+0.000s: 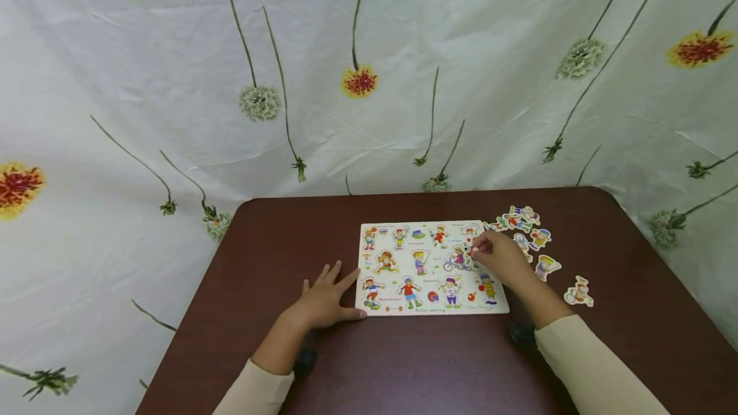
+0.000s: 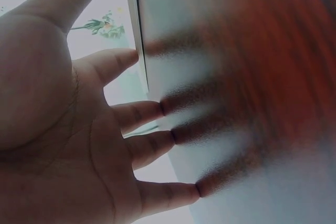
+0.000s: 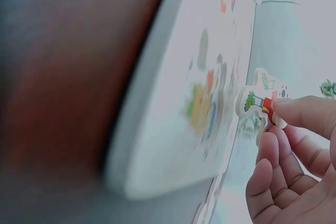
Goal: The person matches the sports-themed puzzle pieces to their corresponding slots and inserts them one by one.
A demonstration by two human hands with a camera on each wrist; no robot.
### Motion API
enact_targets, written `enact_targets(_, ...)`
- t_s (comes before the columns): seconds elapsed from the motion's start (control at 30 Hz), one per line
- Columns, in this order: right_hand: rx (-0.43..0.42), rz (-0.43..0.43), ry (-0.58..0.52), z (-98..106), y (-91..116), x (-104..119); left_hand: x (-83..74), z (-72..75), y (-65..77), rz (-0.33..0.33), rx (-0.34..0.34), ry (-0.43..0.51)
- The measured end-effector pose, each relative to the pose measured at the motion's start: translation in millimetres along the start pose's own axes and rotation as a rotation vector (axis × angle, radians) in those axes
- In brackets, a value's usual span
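Note:
A white puzzle board [image 1: 403, 266] with several colourful sports figures lies on the brown table. My right hand [image 1: 501, 258] is over its right side and pinches a puzzle piece [image 3: 261, 98] between thumb and fingers. The piece shows a figure in red and green with a football; in the right wrist view it is held up off the board. My left hand [image 1: 325, 300] rests with spread fingers at the board's left edge, thumb by the near left corner. In the left wrist view its straight fingertips [image 2: 184, 191] touch the tabletop.
Several loose figure pieces [image 1: 541, 238] lie in a cluster right of the board, some overlapping. One more piece [image 1: 579, 292] is apart, nearer the table's right edge. Behind the table [image 1: 288, 242] hangs a pale cloth [image 1: 323, 31] printed with flowers.

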State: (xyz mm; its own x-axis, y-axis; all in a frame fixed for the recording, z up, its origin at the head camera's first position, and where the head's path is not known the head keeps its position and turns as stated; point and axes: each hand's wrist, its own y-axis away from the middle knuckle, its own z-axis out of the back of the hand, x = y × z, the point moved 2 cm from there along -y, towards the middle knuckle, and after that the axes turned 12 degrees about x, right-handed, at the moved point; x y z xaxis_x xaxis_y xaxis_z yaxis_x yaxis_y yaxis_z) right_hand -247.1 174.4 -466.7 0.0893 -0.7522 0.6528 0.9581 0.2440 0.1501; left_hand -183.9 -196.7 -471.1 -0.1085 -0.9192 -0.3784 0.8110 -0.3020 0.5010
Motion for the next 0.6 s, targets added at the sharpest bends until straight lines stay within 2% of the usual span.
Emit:
enact_targets(0.23,-0.006,0.031,0.032,-3.9,-23.7,15.7,-1.7,0.7,1.5,0.002,0.003,0.012)
enact_targets(0.6,0.041,0.002,0.022,-13.4,-52.9,33.3,-2.6,2.4,2.8,0.005,0.003,0.006)
